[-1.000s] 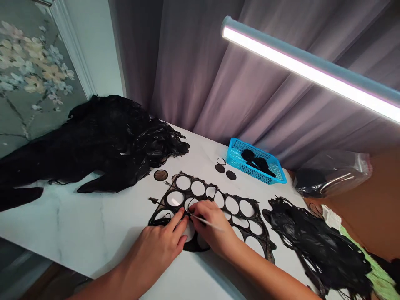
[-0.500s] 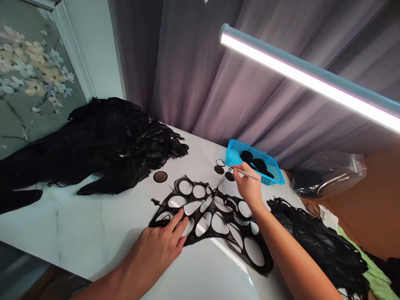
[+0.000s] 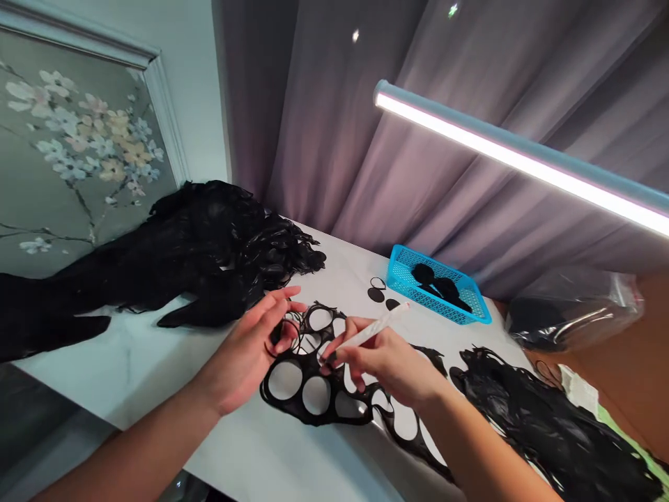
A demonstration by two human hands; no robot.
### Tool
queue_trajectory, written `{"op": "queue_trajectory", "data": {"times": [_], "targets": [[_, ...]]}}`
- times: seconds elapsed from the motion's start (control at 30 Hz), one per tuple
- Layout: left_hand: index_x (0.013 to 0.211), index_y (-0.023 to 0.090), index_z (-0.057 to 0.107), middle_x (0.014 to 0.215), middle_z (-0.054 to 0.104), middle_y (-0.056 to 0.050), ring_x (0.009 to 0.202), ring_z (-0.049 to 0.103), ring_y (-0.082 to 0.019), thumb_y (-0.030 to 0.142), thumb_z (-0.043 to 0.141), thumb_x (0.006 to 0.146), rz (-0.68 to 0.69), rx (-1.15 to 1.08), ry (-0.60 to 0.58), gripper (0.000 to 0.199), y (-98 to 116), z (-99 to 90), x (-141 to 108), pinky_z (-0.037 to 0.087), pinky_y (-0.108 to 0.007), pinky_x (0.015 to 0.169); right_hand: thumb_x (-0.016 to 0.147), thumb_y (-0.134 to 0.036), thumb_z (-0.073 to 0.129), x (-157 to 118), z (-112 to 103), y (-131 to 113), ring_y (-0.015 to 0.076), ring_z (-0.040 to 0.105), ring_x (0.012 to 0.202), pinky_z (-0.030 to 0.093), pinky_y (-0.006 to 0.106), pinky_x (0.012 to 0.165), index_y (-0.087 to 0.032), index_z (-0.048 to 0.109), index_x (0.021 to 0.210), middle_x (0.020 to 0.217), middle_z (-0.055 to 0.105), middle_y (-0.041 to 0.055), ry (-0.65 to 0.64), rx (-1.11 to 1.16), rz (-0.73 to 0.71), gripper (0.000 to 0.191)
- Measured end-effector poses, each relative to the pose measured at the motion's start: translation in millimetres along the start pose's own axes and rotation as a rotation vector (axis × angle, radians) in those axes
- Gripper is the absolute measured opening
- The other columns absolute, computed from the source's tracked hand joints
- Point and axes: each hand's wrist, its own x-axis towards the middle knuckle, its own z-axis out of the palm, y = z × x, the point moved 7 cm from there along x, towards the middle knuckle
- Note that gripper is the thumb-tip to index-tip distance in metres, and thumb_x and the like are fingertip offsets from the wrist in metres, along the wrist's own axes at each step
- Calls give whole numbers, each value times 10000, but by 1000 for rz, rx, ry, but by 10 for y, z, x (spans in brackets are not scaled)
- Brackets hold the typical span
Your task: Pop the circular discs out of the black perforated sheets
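Note:
A black sheet with large oval holes (image 3: 308, 411) lies on the white table under both hands. My left hand (image 3: 251, 355) is at its left end, fingers bent around thin black loops (image 3: 293, 324); whether these are part of the sheet I cannot tell. In my right hand (image 3: 389, 362) is a slim white-handled tool (image 3: 373, 328), gripped like a pen with its handle pointing up and right. Its tip is hidden by the fingers near the sheet. The sheet's right part runs beneath my right forearm.
Beyond the hands stands a blue basket (image 3: 444, 300) holding black pieces. Black discs (image 3: 375, 295) lie beside it. A black heap (image 3: 224, 244) covers the left side, and black strips (image 3: 543, 411) lie at right. A lit tube lamp (image 3: 496, 143) hangs overhead.
My left hand has risen from lying flat on the sheet and now grips thin loops. My right hand has come down and left with the tool. The sheet has shifted and bunched.

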Motion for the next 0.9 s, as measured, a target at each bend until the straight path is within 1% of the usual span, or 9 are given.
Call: {"op": "queue_trajectory", "data": {"times": [0.1, 0.17, 0.3, 0.43, 0.57, 0.67, 0.77, 0.83, 0.9], "targets": [[1342, 282, 508, 1276, 532, -71, 950, 545, -182, 642, 615, 849, -9, 42, -215, 620, -90, 197, -26, 438, -282, 770, 748, -286, 777, 63, 159, 20, 174, 664, 737, 420, 187, 438, -189, 500, 719, 863, 717, 69, -34, 40, -5, 295], [1363, 300, 476, 1262, 542, -57, 984, 552, -201, 570, 698, 817, -92, 147, -275, 648, -218, 224, -57, 425, -315, 832, 737, -290, 783, 153, 139, 39, 147, 637, 681, 434, 188, 435, -188, 496, 706, 817, 701, 47, 4, 50, -42, 306], [1364, 308, 462, 1174, 588, -23, 873, 533, -150, 359, 708, 843, -168, 283, -152, 578, -301, 6, -70, 389, -273, 739, 703, -290, 810, 326, 36, 214, 153, 653, 711, 440, 187, 455, -196, 459, 701, 830, 705, 45, 40, 114, -19, 364], [1360, 311, 474, 1170, 584, -17, 694, 448, -95, 391, 651, 887, -226, 235, -113, 511, -327, -188, -91, 309, -246, 590, 699, -300, 823, 410, 24, 421, 174, 685, 779, 411, 176, 482, -200, 432, 707, 846, 716, 63, 21, 228, 57, 404], [1314, 248, 529, 1107, 606, -47, 752, 496, -114, 437, 591, 920, -274, 136, -76, 441, -387, -289, -85, 352, -248, 634, 705, -269, 826, 433, -7, 400, 171, 692, 817, 384, 153, 474, -187, 464, 698, 843, 709, 65, 70, 307, 47, 371], [1294, 232, 550, 1174, 598, -74, 870, 550, -148, 401, 563, 922, -289, 84, -26, 410, -392, -327, -57, 377, -246, 662, 716, -266, 824, 438, -65, 272, 179, 699, 855, 404, 158, 491, -187, 463, 694, 890, 720, 74, 128, 312, -15, 371], [1334, 276, 525, 1299, 543, -62, 1024, 547, -186, 205, 578, 800, -269, 165, -52, 541, -347, -315, -31, 387, -239, 655, 717, -276, 827, 449, -99, 196, 184, 704, 850, 417, 169, 506, -192, 440, 687, 904, 729, 74, 166, 278, -67, 397], [1371, 300, 497, 1247, 564, -48, 1020, 549, -191, 118, 537, 697, -255, 291, -87, 699, -329, -304, -22, 411, -249, 685, 711, -285, 831, 462, -110, 207, 186, 705, 832, 421, 179, 507, -195, 446, 690, 887, 729, 64, 192, 246, -83, 396], [1389, 308, 487, 1140, 592, -37, 964, 564, -190, 95, 499, 664, -222, 435, -122, 756, -324, -293, -11, 441, -277, 750, 704, -295, 833, 476, -109, 255, 188, 704, 822, 429, 191, 514, -198, 457, 695, 878, 728, 56, 205, 226, -80, 388]]}}
